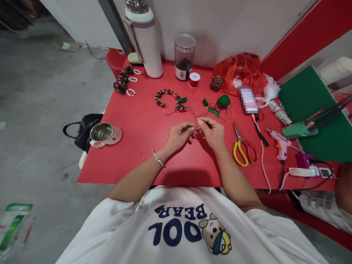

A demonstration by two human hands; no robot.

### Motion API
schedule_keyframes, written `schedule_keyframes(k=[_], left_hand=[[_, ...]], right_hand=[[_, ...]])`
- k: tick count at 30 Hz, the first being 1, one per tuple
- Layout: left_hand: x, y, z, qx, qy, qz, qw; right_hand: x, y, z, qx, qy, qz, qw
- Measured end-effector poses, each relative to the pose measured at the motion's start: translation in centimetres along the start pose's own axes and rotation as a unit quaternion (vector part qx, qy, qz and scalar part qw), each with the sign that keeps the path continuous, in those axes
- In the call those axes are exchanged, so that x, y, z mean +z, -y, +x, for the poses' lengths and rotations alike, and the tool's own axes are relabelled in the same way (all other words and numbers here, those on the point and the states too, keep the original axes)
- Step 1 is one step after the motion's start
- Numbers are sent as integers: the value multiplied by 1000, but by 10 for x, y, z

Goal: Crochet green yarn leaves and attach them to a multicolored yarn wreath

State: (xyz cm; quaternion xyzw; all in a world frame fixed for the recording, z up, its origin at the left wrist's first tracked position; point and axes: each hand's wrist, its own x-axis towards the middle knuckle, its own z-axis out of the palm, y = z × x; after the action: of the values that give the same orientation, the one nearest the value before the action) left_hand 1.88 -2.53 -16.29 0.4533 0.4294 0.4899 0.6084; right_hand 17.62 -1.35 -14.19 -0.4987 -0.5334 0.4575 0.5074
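My left hand (180,135) and my right hand (211,131) meet over the middle of the red table (132,146), fingertips pinched together on thin coloured cord (192,114). That cord runs back to a curved multicoloured woven band (168,98) lying flat on the table. A silver bracelet sits on my left wrist. Beyond my right hand lie green cord pieces (213,110) and a green cord ball (223,101).
Yellow-handled scissors (242,146), a pink glue gun (280,143), a red spool (194,79), a clear jar (184,57), a white flask (145,42), a red plastic bag (242,73), finished bands with beads (123,80), a steel cup (102,132) and a green board (313,110) surround me.
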Motion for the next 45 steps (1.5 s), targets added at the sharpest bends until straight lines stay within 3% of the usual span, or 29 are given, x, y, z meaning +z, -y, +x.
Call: schedule_keyframes(k=[6, 12, 20, 34, 45], left_hand=[[2, -5, -2, 5, 3, 8, 1000], [5, -8, -5, 8, 17, 1, 1000], [7, -8, -6, 16, 6, -1, 1000], [6, -9, -8, -3, 43, -35, 998], [7, -9, -9, 4, 45, -39, 998]], right_hand=[[4, -4, 2, 28, 15, 71, 997], [12, -13, 2, 40, -14, 123, 992], [18, -11, 2, 100, 5, 228, 968], [13, -8, 4, 130, 57, 225, 964], [20, -11, 2, 147, 35, 251, 956]])
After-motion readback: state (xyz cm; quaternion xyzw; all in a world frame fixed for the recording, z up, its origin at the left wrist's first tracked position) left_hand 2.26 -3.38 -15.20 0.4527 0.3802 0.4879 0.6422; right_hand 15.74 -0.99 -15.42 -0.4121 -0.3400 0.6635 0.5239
